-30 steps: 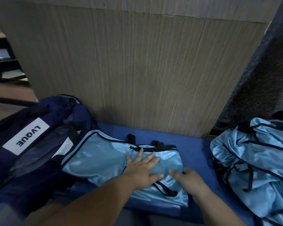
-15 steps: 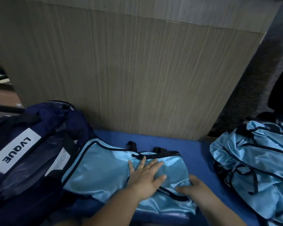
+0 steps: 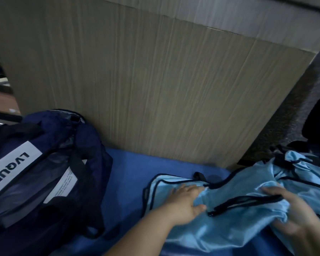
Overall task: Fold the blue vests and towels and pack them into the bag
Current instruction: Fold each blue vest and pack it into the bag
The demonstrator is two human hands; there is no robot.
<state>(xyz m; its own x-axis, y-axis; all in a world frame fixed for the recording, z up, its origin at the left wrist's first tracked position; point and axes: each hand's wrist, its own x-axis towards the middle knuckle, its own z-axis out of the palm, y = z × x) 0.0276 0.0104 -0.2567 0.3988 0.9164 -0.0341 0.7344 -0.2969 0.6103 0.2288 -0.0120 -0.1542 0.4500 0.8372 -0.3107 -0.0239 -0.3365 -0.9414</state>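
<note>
Fingers [image 3: 189, 189] of the left hand [image 3: 185, 204], straight and spread, press flat on the light-blue vest [image 3: 220, 222], thumb lying along the cloth. Fingers [image 3: 270, 191] of the right hand [image 3: 296, 211], blurred, curl round a gathered fold at the vest's right end, with cloth bunched over the palm. A black strap [image 3: 244, 202] of the vest runs between the two hands, and black trim edges its outline. The vest lies on the blue table [image 3: 131, 174], its right side touching a heap of further light-blue vests [image 3: 307, 174] at the right edge. To the left, well apart from the vest, a navy bag [image 3: 50, 163] with dark handles stands slumped on the table, bearing a white label [image 3: 9, 169] that reads LVQUE. An upright wood-grain panel [image 3: 137, 80] closes the table's far side.
</note>
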